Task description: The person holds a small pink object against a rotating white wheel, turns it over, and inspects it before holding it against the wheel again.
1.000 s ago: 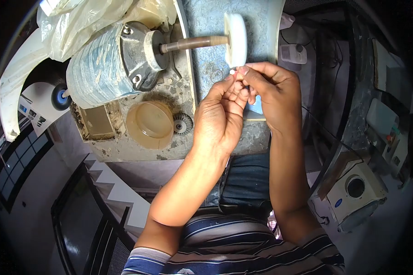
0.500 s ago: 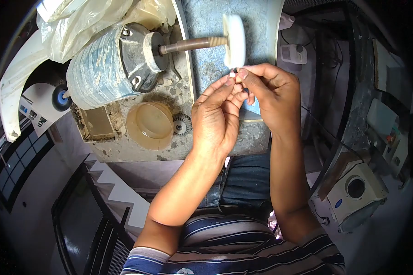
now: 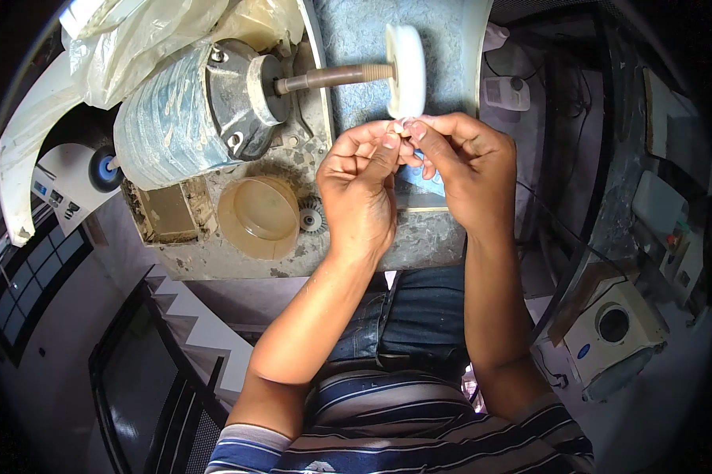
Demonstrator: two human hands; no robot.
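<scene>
A small whitish-pink piece (image 3: 403, 125) is pinched between the fingertips of both hands, mostly hidden by them. My left hand (image 3: 360, 186) grips it from the left with thumb and forefinger. From the right, my right hand (image 3: 474, 170) holds it the same way, its other fingers curled below. Just beyond the fingertips is the lower rim of a white buffing wheel (image 3: 408, 71). That wheel sits on a threaded brown shaft (image 3: 332, 77) coming out of a dusty blue-grey motor (image 3: 170, 114).
A round tub of cloudy liquid (image 3: 231, 233) stands on the worn bench (image 3: 300, 261), beside a small dark brush wheel (image 3: 311, 220). Plastic sheeting (image 3: 142, 59) covers the back left. A blue-lined tray (image 3: 356, 107) with pale side walls lies under the wheel. A cream-coloured machine (image 3: 601, 316) stands at right.
My left hand has shifted slightly left and its fingers have rearranged around the piece. A dark spot seen at the fingertips before no longer shows. My right hand stays nearly in place.
</scene>
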